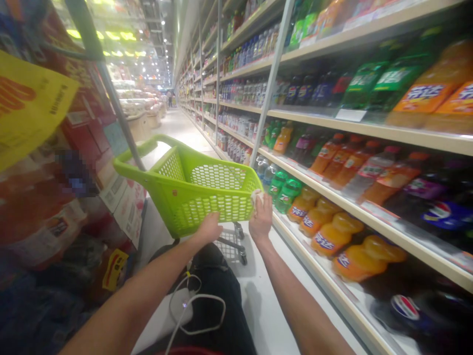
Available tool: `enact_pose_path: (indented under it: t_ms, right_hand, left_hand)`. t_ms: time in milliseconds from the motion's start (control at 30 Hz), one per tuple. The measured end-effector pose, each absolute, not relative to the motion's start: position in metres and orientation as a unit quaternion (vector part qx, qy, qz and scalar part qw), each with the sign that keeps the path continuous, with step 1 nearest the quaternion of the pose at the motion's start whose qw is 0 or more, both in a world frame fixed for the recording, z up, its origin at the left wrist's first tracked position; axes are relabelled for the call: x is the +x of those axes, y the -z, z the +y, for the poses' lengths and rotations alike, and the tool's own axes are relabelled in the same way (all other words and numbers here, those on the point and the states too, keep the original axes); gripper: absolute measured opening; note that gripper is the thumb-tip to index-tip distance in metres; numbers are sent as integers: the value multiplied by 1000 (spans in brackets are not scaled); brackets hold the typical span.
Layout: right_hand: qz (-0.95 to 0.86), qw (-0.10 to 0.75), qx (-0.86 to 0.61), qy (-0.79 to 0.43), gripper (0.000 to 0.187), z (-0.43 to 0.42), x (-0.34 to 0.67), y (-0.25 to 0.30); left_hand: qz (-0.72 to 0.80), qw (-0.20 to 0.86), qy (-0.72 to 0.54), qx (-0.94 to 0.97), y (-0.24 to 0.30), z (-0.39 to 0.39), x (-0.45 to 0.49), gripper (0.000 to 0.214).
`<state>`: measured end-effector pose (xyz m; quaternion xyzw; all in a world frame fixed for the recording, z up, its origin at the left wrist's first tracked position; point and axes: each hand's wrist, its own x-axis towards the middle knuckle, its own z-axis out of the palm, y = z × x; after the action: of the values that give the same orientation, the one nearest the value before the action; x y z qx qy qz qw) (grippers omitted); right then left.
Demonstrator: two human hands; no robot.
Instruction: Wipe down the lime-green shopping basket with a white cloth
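Observation:
A lime-green plastic shopping cart (162, 190) with perforated walls stands tilted in front of me. My right hand (261, 217) is at the basket's right corner, fingers bent over a crumpled white tissue or cloth (257, 196) that touches the rim. Low on the basket's near side is my left hand (210, 229), its thumb against the wall and its other fingers curled, partly hidden, at the lower edge. Under the basket show the grey leg and caster wheels (242, 246). The basket's visible inside walls show no goods against them.
Shelves of soft drink bottles line the right side, with orange soda bottles (356, 259) and green bottles (288, 195) low down. Boxes (120, 207) and a yellow sign (33, 106) crowd the left. A white cable (197, 333) lies over my dark trousers. The aisle floor (177, 121) runs ahead.

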<state>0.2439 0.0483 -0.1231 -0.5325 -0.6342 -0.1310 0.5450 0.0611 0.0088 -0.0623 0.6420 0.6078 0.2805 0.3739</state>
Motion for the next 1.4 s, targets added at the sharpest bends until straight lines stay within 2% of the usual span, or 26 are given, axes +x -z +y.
enact_pose_path:
  t_ms: [33,167,300,500,733,867,1167,1400]
  right_hand:
    - [-620,545,-544,147,56,55,254,122]
    - [-638,490,-575,150,53,69,269,135]
    - [-693,426,-568,127,49,62,257,166]
    - [-742,350,-565,84,46,42,252,187]
    - [-688,475,-523,167,52,47,257,145]
    - [-703,455,-524,154,50,63,245,140]
    - [-773,371,-505,97,48,44,222,185]
    - [-750,446,-472,122,56,50,209,136]
  left_hand:
    - [606,337,-263,671,61,10,63,55]
    - [548,58,-109,828,54,13,78,57]
    - [470,-41,-68,879,53,13,92,57]
    - [442,-83,-59,891,65,15,90,57]
    - [464,-109,-63,877,64,22,76,57]
    - [473,-115,-63,871,61,22,76,59]
    - [468,-117,-60,874,71,16,62,59]
    - [508,-116,-62,851,62,19,46,58]
